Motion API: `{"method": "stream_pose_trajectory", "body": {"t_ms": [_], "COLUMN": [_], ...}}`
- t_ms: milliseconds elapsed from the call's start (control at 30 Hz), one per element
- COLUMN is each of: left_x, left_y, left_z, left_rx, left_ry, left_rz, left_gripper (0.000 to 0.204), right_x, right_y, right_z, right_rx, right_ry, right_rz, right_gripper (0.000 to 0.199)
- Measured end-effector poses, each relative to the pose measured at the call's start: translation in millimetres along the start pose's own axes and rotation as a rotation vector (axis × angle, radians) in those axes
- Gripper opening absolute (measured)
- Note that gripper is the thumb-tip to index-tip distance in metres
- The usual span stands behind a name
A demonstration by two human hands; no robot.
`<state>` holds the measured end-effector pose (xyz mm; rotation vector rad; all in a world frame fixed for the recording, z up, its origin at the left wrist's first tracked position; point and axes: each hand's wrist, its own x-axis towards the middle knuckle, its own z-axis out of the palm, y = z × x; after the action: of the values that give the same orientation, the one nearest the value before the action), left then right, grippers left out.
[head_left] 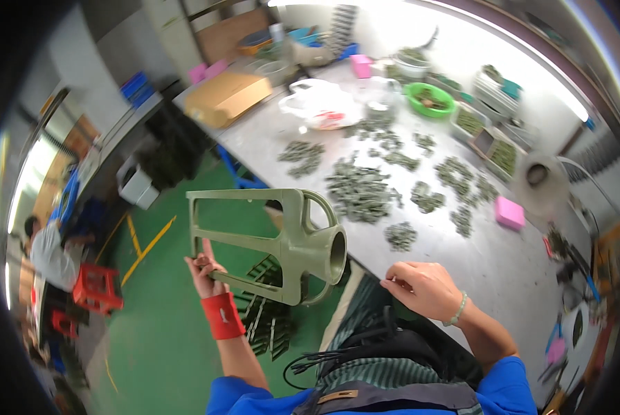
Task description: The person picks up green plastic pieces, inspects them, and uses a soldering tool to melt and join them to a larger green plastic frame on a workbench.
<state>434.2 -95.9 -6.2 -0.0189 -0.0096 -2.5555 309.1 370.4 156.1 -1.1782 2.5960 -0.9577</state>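
Over at the far left a person in a pale top (52,256) sits by a red stool (97,287), on a green floor (154,339) marked with yellow lines. Next comes the worker's left grip (205,272), above a red wristband (223,317): the fingers are closed around the lower left corner of an olive-green frame (294,242). That frame is held up in the air over the floor, just off the near edge of the metal desk (490,301), its round, hollow end facing right. On the desk there's a cardboard box (227,100), then a white plastic bag (317,104) and a heap of small grey-green pieces (362,192). The right grip (424,287) is by the desk's near edge, fingers curled; I can't tell whether it has anything in it. Beyond are a bright green basket (434,112) and, farther right, a pink block (509,212).
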Motion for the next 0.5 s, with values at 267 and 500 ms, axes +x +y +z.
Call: {"method": "stream_pose_trajectory", "body": {"t_ms": [267,500], "left_x": [-23.1,-80.9], "left_y": [-274.1,-478.5], "left_z": [242.0,265.9], "left_rx": [0.909,1.028], "left_ry": [-0.377,-0.870], "left_rz": [0.185,-0.192], "left_gripper": [0.051,0.047], "right_x": [-71.1,-123.1], "right_y": [43.9,134.7], "right_z": [-68.5,-121.2], "right_rx": [-0.028,-0.405], "right_ry": [0.876,1.069], "right_rz": [0.042,0.277], "right_gripper": [0.023,0.029]}}
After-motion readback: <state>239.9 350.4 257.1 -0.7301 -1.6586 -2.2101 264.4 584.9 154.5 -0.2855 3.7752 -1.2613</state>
